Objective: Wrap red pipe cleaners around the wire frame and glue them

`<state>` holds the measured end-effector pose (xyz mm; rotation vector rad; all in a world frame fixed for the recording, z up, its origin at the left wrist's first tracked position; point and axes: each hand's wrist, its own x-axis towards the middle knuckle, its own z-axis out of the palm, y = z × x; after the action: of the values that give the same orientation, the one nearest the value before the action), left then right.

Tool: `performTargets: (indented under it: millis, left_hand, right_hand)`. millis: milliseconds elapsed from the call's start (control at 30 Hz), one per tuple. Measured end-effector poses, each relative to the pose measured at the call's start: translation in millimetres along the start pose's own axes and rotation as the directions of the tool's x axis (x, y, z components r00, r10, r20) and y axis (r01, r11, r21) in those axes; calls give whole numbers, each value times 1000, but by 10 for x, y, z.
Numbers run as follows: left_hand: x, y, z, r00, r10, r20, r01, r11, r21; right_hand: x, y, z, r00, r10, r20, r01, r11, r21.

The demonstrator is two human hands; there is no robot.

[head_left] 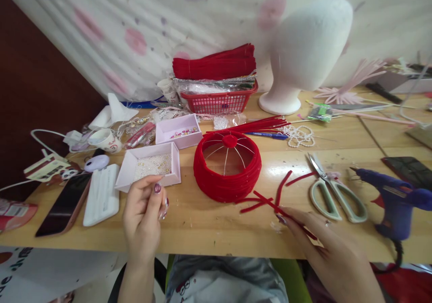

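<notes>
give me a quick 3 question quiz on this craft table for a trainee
1. True or false: the scissors lie between the red wrapped ring and the blue glue gun.
2. What does the right hand touch? A) red pipe cleaner pieces B) a foam head C) a phone
3. Fill in: the left hand is at the near edge of the pink tray of ____.

Key: 1 true; 2 A; 3 white beads
</notes>
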<state>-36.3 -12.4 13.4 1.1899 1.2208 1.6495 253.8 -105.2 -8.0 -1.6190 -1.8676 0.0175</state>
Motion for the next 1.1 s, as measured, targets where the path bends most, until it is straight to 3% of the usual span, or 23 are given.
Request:
performTargets:
  millis: [133, 233, 333, 400, 467, 567, 633, 700, 800, 933, 1033, 1100]
  left_hand:
    - [-38, -28, -35, 999, -34, 16, 28, 949, 313]
    - [-37, -89, -77, 991, 92, 99, -129, 859, 495]
    - [-56, -139, -73, 952, 259, 163, -304, 872, 384]
    - [-107, -144, -36, 954, 270, 132, -298, 904, 307]
    - [-174, -128, 26, 943, 283, 175, -319, 920, 228]
    - [-239, -83, 145, 858, 400, 321, -458, 880, 128]
    - [-240, -54, 221, 830, 429, 357, -501, 854, 140]
    - [-215, -40, 278, 839, 400, 368, -488, 853, 183]
    - [-166, -59, 314, 858, 395, 328, -490, 821, 294]
    - [-145, -134, 303, 839, 477, 261, -544, 733, 409]
    - [-164, -172, 306, 841, 440, 315, -538, 740, 404]
    - [-175, -185, 330, 817, 430, 385, -569, 708, 418]
  right_hand:
    - [38, -38, -8, 999, 18, -48, -19, 1000, -5]
    - [46, -51, -2, 999, 28, -44, -28, 1000, 1]
    - [69, -60, 11, 999, -6, -43, 7, 1000, 19]
    - [110, -84, 30, 997, -50, -55, 52, 998, 41]
    - [171, -130, 54, 993, -79, -82, 84, 995, 61]
    - [281, -227, 87, 989, -58, -139, 71, 993, 93]
    - [360, -292, 104, 985, -37, -167, 58, 991, 121]
    - [444, -348, 126, 983, -15, -183, 44, 987, 156]
    - [579, -426, 189, 981, 18, -194, 23, 978, 210]
    - [732, -520, 317, 981, 15, -191, 31, 971, 235]
    - [796, -571, 391, 983, 4, -185, 37, 976, 217]
    - [819, -590, 419, 984, 6, -180, 31, 979, 202]
